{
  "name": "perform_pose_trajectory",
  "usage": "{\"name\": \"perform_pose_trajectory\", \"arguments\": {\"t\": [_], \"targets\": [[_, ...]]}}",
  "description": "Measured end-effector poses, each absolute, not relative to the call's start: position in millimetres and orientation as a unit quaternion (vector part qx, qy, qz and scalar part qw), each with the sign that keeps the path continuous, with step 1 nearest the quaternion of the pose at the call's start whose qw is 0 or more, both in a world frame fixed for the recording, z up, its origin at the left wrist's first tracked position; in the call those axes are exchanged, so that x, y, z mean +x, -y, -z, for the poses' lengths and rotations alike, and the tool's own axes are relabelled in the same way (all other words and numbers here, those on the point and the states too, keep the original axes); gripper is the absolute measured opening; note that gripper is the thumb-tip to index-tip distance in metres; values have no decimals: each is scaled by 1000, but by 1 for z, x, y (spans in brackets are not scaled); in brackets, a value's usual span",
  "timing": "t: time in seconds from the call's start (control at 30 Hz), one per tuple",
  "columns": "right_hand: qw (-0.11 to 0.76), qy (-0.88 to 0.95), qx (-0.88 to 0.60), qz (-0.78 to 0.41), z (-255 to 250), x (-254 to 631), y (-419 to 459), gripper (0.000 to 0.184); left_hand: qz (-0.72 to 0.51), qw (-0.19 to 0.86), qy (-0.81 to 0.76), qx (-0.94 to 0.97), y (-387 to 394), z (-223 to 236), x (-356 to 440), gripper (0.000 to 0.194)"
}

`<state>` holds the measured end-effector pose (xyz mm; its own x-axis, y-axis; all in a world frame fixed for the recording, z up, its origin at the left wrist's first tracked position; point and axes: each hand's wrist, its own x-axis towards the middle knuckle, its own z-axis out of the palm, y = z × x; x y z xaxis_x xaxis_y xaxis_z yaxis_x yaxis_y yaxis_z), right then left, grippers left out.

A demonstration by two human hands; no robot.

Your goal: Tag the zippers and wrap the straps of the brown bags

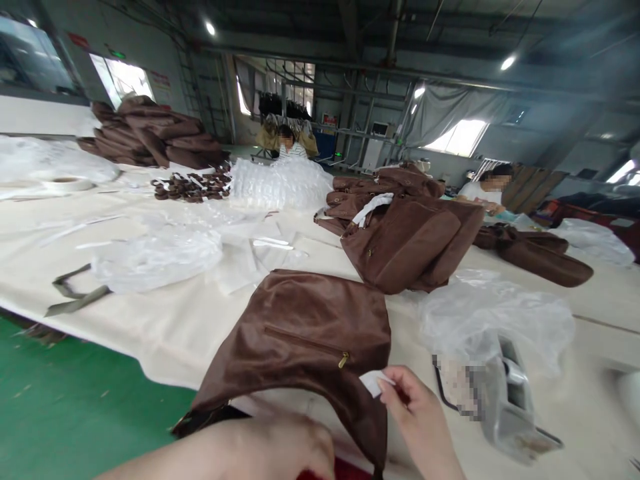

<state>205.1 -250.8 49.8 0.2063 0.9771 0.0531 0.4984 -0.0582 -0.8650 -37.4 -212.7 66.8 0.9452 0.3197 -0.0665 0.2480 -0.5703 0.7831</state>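
A brown leather-look bag [320,307] lies on the cloth-covered table directly in front of me, its zip pocket with a brass pull facing up. Between the thumb and fingers of my right hand [417,413] is a small white slip of paper [375,383], held just over the bag's right side, below the zip pull. My left hand [305,443] reaches across the bottom of the view, by the bag's near, curved edge. It is blurred and its fingers are mostly hidden. Something dark red [345,469] shows beneath it.
Stacked brown bags [405,233] stand behind, with a larger heap [155,133] at the far left. Clear plastic bags [155,257] lie about the table [125,320]. A tape dispenser [515,380] sits at right. Two people [293,148] are visible farther back.
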Motion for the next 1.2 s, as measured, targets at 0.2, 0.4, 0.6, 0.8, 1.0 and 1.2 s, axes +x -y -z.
{"name": "perform_pose_trajectory", "arguments": {"t": [0.2,0.4,0.6,0.8,1.0,1.2], "targets": [[403,616,-565,-374,-55,159,226,14,-229,389,-388,804,182,-86,-27,25],[346,574,-680,-297,-27,158,198,25,-215,404,-424,781,146,-57,-14,10],[113,605,-784,-82,0,143,188,11,-265,507,-449,687,134,-7,2,5],[49,649,-758,-45,3,137,194,16,-335,586,-438,594,146,15,-7,33],[49,670,-741,-13,4,137,196,23,-297,594,-454,594,152,9,-20,29],[129,718,-683,-45,10,135,192,29,-246,570,-466,631,153,7,-20,19]]}}
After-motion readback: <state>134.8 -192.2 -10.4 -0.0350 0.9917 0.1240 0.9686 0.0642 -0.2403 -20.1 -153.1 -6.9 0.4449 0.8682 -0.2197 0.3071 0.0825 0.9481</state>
